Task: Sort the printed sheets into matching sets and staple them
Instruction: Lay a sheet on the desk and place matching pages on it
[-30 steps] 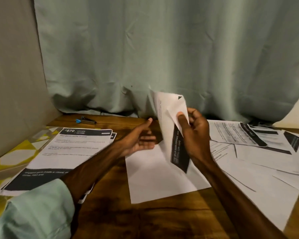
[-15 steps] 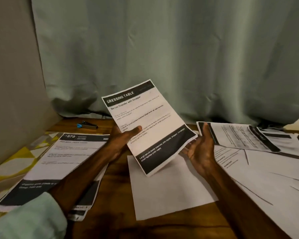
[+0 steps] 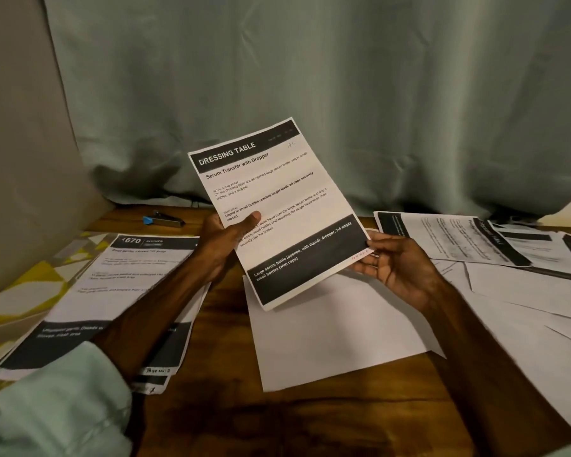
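1. Sheet (image 3: 277, 206) headed "DRESSING TABLE", subhead "Serum Transfer with Dropper": held up off the table (image 3: 310, 423), print side to the camera, tilted with its top edge leaning right. A black band runs across the top and another across the bottom.
2. Left hand (image 3: 221, 245): grips the sheet's left edge, with the thumb (image 3: 249, 219) laid on the printed face and the fingers hidden behind the paper. Clamped on the sheet.
3. Right hand (image 3: 396, 265): palm up, pinching the sheet's lower right corner between thumb and fingers. Also closed on the sheet.
4. Stack (image 3: 139, 275) of printed pages lies flat at the left, under the left forearm. The top page is marked "670 KITCHEN". The lower edges are fanned, and a handwritten page note shows on one.
5. Blank sheet (image 3: 337, 334) lies white side up on the table, directly below the held sheet.
6. Loose sheets (image 3: 459, 239) are spread and overlapping at the right. Some show print, others their white backs.
7. Stapler (image 3: 163, 220), dark with a blue end, lies at the far left of the table beyond the stack, apart from both hands.
8. Yellow-patterned cloth (image 3: 30, 285) covers the table's left edge, partly under the stack.
9. Pale green curtain (image 3: 310, 94) hangs behind the table.
10. Light green sleeve (image 3: 56, 407) shows on the left arm.
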`<state>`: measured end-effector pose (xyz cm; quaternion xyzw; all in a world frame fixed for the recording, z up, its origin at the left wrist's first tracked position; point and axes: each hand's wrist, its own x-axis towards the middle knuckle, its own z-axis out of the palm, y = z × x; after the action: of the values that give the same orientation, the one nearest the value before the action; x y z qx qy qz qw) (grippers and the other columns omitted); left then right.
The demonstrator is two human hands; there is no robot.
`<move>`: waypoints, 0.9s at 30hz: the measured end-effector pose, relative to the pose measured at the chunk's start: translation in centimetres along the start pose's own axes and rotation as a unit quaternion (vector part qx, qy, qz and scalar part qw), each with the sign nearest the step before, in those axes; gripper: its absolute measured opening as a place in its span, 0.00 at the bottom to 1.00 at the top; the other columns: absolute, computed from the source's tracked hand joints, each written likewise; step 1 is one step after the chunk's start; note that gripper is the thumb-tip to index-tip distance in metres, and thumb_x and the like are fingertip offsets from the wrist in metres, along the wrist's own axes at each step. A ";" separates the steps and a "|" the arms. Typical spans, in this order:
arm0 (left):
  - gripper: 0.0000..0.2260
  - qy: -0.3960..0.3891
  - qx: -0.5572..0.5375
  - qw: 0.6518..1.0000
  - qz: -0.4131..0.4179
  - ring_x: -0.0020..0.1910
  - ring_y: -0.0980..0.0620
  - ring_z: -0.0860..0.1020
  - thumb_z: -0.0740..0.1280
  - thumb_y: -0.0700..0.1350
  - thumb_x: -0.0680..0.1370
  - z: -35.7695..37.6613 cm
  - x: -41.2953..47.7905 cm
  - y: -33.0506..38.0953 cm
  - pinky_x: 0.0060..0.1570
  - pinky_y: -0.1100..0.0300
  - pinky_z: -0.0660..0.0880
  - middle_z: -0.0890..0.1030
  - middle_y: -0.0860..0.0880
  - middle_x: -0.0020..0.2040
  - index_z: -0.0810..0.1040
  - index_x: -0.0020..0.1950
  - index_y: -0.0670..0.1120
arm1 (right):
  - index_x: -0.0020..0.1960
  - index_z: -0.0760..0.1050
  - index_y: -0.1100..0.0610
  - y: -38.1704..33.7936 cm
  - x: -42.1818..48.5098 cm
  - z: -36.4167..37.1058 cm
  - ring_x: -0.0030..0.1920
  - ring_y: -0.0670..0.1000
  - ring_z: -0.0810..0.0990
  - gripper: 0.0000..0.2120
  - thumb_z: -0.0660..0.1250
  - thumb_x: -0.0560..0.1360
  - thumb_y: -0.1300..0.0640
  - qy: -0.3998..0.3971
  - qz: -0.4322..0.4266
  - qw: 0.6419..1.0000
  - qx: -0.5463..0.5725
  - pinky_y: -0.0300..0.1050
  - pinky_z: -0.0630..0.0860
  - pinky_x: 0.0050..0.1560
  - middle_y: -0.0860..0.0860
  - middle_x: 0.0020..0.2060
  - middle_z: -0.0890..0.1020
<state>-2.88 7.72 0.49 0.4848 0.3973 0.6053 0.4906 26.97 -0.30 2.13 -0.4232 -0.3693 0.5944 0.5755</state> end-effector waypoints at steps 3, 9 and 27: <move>0.16 0.002 0.000 1.000 0.005 0.51 0.49 0.86 0.76 0.39 0.74 -0.2 0.0 0.1 0.49 0.51 0.83 0.86 0.50 0.54 0.80 0.62 0.44 | 0.69 0.73 0.67 -0.1 -0.3 0.1 0.63 0.66 0.80 0.18 0.55 0.81 0.67 -0.004 0.014 1.000 0.006 0.61 0.80 0.57 0.63 0.62 0.81; 0.13 -0.005 0.008 1.000 0.015 0.49 0.50 0.86 0.76 0.39 0.75 -0.1 -0.3 0.1 0.46 0.54 0.84 0.86 0.50 0.54 0.80 0.58 0.46 | 0.64 0.76 0.65 0.0 -0.4 0.1 0.58 0.64 0.83 0.16 0.55 0.82 0.66 -0.020 0.001 1.000 0.002 0.58 0.83 0.54 0.62 0.60 0.83; 0.07 0.001 0.049 0.998 0.032 0.45 0.51 0.87 0.75 0.43 0.76 -0.1 -0.2 0.5 0.41 0.57 0.84 0.86 0.54 0.48 0.80 0.53 0.50 | 0.64 0.78 0.63 2.2 -0.3 1.7 0.57 0.60 0.84 0.13 0.60 0.83 0.64 -0.032 -0.004 0.994 -0.102 0.49 0.85 0.47 0.59 0.57 0.85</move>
<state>-3.04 7.41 0.93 0.5206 0.4111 0.6009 0.4460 24.63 -0.68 0.76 -0.4588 -0.4479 0.5651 0.5192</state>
